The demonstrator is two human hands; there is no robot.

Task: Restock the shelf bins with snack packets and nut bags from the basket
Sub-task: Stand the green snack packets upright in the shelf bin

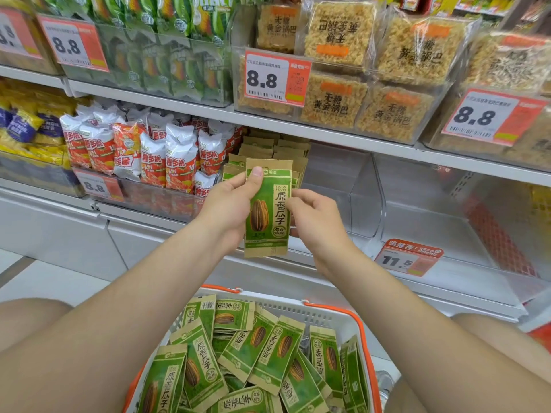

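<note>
My left hand grips a green and kraft sunflower seed bag upright, thumb on its top edge, in front of the lower shelf. My right hand touches the bag's right edge with curled fingers. Behind the held bag, a clear bin holds several of the same seed bags standing in rows at its left side. Below, a white basket with orange handles holds several more seed bags lying loose.
Left of the seed bin are red and white chip packets. To its right stands a clear bin with an 11.5 price tag. The upper shelf carries green snack packs and rice crust packs.
</note>
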